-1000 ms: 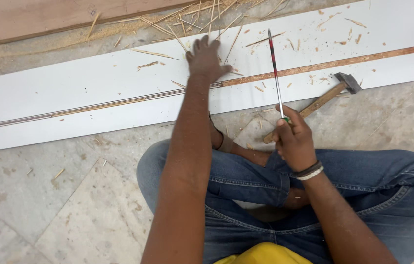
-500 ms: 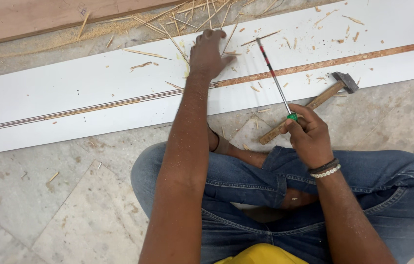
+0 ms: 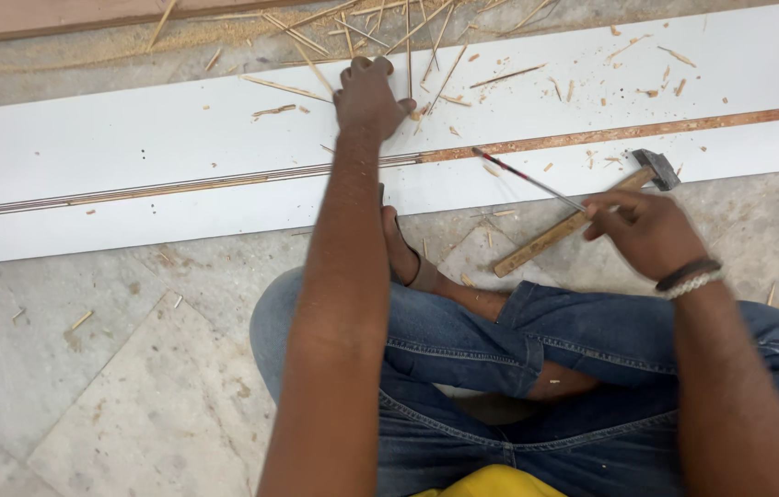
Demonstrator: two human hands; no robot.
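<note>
while left hand (image 3: pixel 369 97) presses one white board (image 3: pixel 132 147) flat; right hand (image 3: pixel 649 230) pinches one screwdriver (image 3: pixel 528 179) | one hammer (image 3: pixel 583 221)

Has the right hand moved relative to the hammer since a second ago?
Yes. The right hand with the thin tool has moved toward the hammer head, now over its handle.
</note>
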